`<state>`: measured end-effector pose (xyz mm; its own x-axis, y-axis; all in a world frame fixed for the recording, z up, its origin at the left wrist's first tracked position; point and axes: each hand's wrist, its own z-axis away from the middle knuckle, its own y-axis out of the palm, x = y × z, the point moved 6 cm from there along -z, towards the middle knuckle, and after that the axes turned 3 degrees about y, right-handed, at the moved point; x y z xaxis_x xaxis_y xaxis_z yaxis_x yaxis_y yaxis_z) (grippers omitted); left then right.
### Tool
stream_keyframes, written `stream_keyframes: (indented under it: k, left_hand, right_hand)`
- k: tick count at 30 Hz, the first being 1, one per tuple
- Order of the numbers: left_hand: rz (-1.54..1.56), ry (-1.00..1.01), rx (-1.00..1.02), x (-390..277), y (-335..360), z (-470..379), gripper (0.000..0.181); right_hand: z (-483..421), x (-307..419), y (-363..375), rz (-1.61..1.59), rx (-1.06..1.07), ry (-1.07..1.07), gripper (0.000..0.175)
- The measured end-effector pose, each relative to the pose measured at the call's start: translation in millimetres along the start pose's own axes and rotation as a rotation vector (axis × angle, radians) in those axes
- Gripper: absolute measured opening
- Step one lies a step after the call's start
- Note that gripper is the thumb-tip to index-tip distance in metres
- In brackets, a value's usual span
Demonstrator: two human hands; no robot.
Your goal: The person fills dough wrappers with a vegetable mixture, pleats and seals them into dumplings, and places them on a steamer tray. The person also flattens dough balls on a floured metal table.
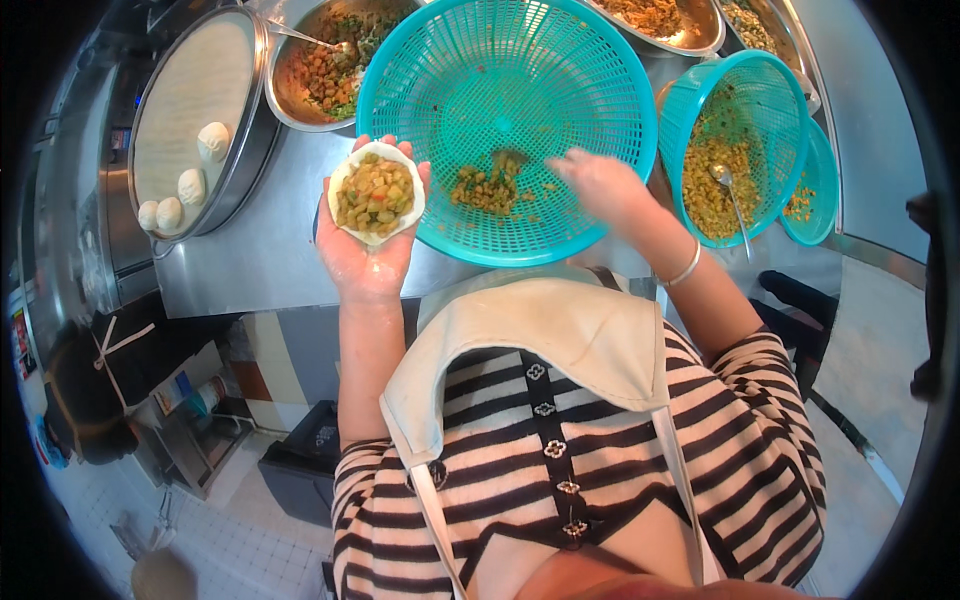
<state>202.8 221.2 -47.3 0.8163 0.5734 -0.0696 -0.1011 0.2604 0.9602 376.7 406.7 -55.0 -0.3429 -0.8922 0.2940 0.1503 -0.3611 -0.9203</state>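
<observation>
On the upturned palm of my left hand lies a round dough wrapper, heaped with chopped vegetable filling. The fingers curl up around its far edge. My right hand, blurred, is over the near right part of a large teal plastic colander. Whether its fingers hold anything is not clear. In the colander sits a small heap of the same kind of filling, with a dark object, perhaps a spoon's bowl, at its far side.
To the left, a round metal steamer holds several white buns. A steel bowl of chopped filling with a spoon stands beside it. At right, a smaller teal basket contains filling and a metal spoon. Another steel bowl is behind.
</observation>
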Motion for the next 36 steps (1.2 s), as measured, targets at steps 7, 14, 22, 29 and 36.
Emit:
stream_keyframes:
  k: [7, 14, 22, 29, 36]
  left_hand:
    - [-0.01, -0.077, -0.013, 5.0, -3.8, -11.7, 0.05]
    - [-0.038, -0.123, -0.054, 16.3, -18.1, -23.3, 0.052]
    - [0.002, -0.098, -0.045, 13.7, -15.6, -36.3, 0.045]
    - [0.018, -0.072, 0.037, 6.0, 6.9, -46.4, 0.045]
    - [0.001, -0.091, 0.069, 17.2, 15.0, -68.5, 0.046]
  right_hand:
    - [10.6, -11.1, -8.0, -0.058, -0.058, 0.102, 0.037]
    - [15.3, 10.1, 18.0, -0.159, 0.025, 0.07, 0.041]
    - [-8.8, 7.7, 40.1, -1.158, 0.406, 0.331, 0.045]
    - [-5.0, -11.2, 6.7, -1.32, 0.316, 0.318, 0.037]
    - [2.8, -29.6, -35.1, -1.369, 0.129, 0.325, 0.036]
